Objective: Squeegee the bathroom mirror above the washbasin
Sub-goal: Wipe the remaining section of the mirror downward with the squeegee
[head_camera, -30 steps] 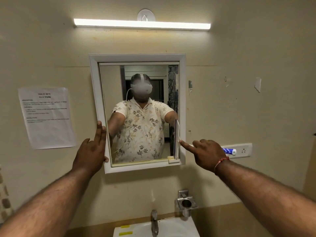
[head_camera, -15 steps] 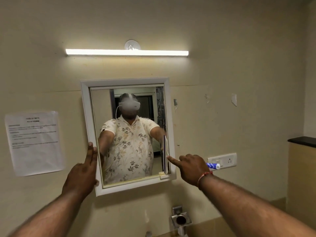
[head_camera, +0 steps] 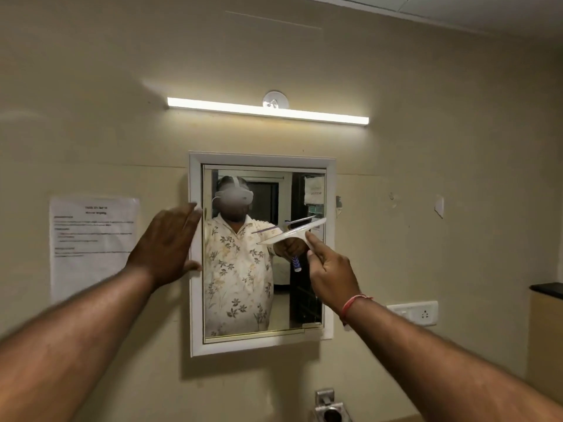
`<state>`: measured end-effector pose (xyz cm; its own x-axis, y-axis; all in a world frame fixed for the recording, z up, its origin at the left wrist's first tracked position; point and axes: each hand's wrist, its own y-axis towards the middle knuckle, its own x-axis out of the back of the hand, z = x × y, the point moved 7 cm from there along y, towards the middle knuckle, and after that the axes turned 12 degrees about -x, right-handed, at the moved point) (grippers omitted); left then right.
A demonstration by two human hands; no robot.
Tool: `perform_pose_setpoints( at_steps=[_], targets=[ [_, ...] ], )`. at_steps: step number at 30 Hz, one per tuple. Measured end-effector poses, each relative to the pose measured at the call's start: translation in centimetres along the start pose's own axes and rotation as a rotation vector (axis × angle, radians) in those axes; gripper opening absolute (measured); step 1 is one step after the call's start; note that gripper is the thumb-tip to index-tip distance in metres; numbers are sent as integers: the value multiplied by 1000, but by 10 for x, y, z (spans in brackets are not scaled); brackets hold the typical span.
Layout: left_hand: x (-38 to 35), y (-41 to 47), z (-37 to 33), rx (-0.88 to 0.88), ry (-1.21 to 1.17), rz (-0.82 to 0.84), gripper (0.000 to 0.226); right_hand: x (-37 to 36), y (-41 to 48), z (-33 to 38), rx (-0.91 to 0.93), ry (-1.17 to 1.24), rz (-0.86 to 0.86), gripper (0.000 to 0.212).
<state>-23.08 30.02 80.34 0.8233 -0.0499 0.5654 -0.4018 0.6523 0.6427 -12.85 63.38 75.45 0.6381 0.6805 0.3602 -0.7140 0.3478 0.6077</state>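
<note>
A white-framed bathroom mirror (head_camera: 262,345) is seen fixed to a beige wall, below a lit tube light (head_camera: 268,111). The left hand (head_camera: 167,245) is laid flat, fingers together and extended, against the left side of the mirror's frame; nothing is held in it. A white squeegee (head_camera: 291,233) is gripped in the right hand (head_camera: 330,274), with the fingers closed around its handle. The blade is held tilted, its right end higher, against or just in front of the upper right part of the glass; actual contact cannot be judged. A red thread bracelet (head_camera: 353,304) is worn on the right wrist.

In the glass, a person in a floral shirt is reflected, together with the squeegee's blue-and-white handle end.

A printed paper notice (head_camera: 91,248) is stuck to the wall left of the mirror; its lines of text are too blurred to be read. A white switch-and-socket plate (head_camera: 417,313) is mounted to the right, and a metal holder (head_camera: 330,406) is seen at the bottom edge. A dark counter edge (head_camera: 548,289) is visible at far right. No brand names can be made out.
</note>
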Motion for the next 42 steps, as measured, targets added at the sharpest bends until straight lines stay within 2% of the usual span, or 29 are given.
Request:
perform_pose_setpoints(
  at_steps=[7,10,13,16,21,29,34,42],
  targets=[
    [52,70,64,89,-9,45,179,-49,35,98,59,110,-43,46],
    [47,82,71,102,-29,123,186,-65,57,139,87,119,-76,48],
    [31,82,60,137,-142,84,191,-82,74,163,78,132,-84,47],
    [21,82,59,148,-218,15,194,-99,81,168,44,131,-103,46],
    [17,78,72,89,-268,47,198,-109,81,167,5,158,-145,45],
    [16,76,77,39,-195,55,194,-108,81,172,25,-76,-216,47],
    [20,71,77,40,-229,58,192,-114,76,170,49,-202,-268,50],
    [17,61,72,46,-322,43,183,-122,66,161,32,-221,-270,53]
  ],
)
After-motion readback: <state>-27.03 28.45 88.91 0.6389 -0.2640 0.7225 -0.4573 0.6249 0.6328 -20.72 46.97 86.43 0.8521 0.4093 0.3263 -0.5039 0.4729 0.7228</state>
